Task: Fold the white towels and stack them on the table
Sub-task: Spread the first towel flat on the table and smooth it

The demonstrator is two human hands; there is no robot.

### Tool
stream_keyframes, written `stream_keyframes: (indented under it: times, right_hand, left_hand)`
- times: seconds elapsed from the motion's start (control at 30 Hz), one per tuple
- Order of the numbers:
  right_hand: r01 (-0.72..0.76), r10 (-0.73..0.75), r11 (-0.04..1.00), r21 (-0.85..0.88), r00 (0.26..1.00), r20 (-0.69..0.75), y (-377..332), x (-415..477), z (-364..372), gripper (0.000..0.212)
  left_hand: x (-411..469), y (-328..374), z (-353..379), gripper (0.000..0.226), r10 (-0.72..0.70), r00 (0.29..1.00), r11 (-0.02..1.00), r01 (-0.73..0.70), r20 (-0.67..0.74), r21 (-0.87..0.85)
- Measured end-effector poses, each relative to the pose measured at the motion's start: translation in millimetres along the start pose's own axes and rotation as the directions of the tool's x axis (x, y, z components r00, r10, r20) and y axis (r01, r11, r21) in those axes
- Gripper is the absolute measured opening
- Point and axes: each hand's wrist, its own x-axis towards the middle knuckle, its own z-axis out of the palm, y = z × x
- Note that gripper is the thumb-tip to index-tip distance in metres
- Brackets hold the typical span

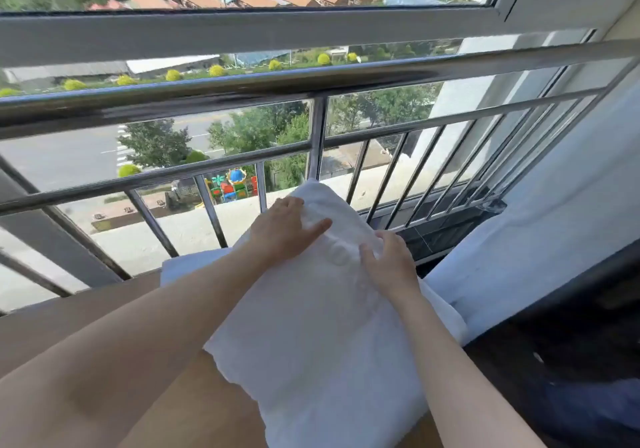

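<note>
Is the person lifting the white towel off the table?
No, the white towel lies on the table with the left hand and right hand resting on top.

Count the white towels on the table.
2: the top towel under the left hand and right hand; a second towel beneath it, peeking out left. More may be hidden.
</note>
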Motion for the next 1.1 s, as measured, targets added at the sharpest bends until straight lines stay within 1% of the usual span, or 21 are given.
stream_keyframes:
  times: [0.1,0.13,0.2,0.27,0.33,0.43,0.5,0.63,0.7,0.77,0.83,0.93,1.03,1.1]
  right_hand:
    - [0.005,-0.006,1.000,0.022,0.999,0.039,7.1,24.2,8.9,0.049]
    - [-0.004,0.002,1.000,0.027,0.997,0.073,6.9,29.6,11.3,0.050]
    - [-0.001,-0.002,1.000,0.029,0.996,0.094,9.0,43.3,21.1,0.051]
    - [0.019,-0.019,1.000,-0.003,0.997,0.078,9.1,52.1,27.9,0.051]
    - [0.028,-0.026,0.998,-0.052,0.999,0.037,9.8,55.9,34.9,0.050]
    - [0.055,-0.060,0.996,-0.075,0.996,-0.063,12.3,55.7,42.9,0.045]
    - [0.069,-0.073,0.996,-0.049,0.994,-0.081,11.8,56.3,43.5,0.044]
    - [0.068,-0.068,0.997,0.033,0.998,-0.008,7.3,60.4,36.1,0.054]
    - [0.078,-0.080,0.994,0.078,0.996,0.032,2.1,61.3,28.0,0.058]
    - [0.094,-0.100,0.985,0.142,0.994,0.041,-4.1,60.5,19.6,0.057]
    - [0.134,-0.139,0.971,0.196,0.990,0.014,-12.4,56.8,11.5,0.055]
    - [0.222,-0.213,0.945,0.238,0.975,-0.063,-28.5,43.5,0.4,0.056]
    - [0.322,-0.298,0.904,0.281,0.946,-0.125,-51.5,23.7,-10.7,0.049]
    - [0.390,-0.359,0.866,0.311,0.920,-0.154,-71.6,5.9,-17.1,0.053]
  left_hand:
    - [16.4,1.3,13.7,0.080,-0.065,0.998,0.997,0.066,-0.020,0.050]
    - [19.7,-0.9,16.5,0.084,-0.101,0.995,0.993,0.102,-0.011,0.064]
    - [27.8,-5.5,23.7,0.095,-0.173,0.985,0.981,0.172,0.007,0.089]
    - [33.0,-10.9,27.3,0.102,-0.246,0.969,0.965,0.247,-0.022,0.088]
    - [35.6,-13.5,29.5,0.099,-0.286,0.955,0.954,0.291,-0.080,0.075]
    - [37.2,-17.1,30.0,0.083,-0.245,0.951,0.963,0.262,-0.187,0.071]
    - [37.8,-18.5,27.7,0.076,-0.227,0.948,0.970,0.241,-0.225,0.038]
    - [33.5,-19.0,25.5,0.073,-0.236,0.936,0.972,0.229,-0.260,-0.057]
    - [28.2,-19.0,21.3,0.071,-0.258,0.927,0.964,0.227,-0.272,-0.141]
    - [22.1,-18.5,13.4,0.067,-0.284,0.912,0.943,0.211,-0.297,-0.257]
    - [13.9,-15.9,2.4,0.061,-0.292,0.901,0.919,0.171,-0.321,-0.354]
    - [-1.4,-10.0,-19.2,0.051,-0.261,0.901,0.900,0.098,-0.345,-0.424]
    - [-23.2,-5.2,-46.4,0.058,-0.226,0.901,0.890,0.037,-0.369,-0.454]
    - [-43.4,-6.3,-64.8,0.061,-0.214,0.895,0.875,-0.003,-0.392,-0.485]
